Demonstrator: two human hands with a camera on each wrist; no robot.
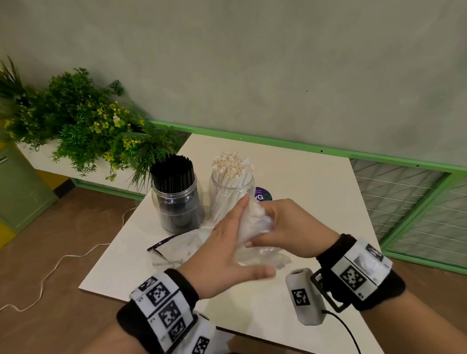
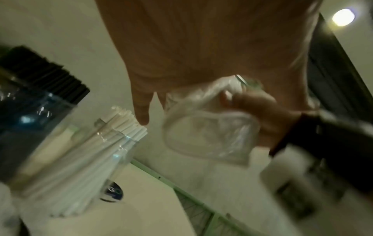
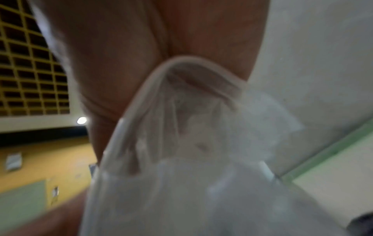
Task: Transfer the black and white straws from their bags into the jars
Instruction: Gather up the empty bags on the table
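Straws point(image 1: 233, 168) fill both jars; transfer looks done. Right hand point(image 1: 290, 228) grips empty bag point(image 1: 253, 224); left hand point(image 1: 225, 254) flat against it. Next: crumple, set aside.

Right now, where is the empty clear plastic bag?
In the head view the clear plastic bag is held between both hands above the table, just in front of the jar of white straws.
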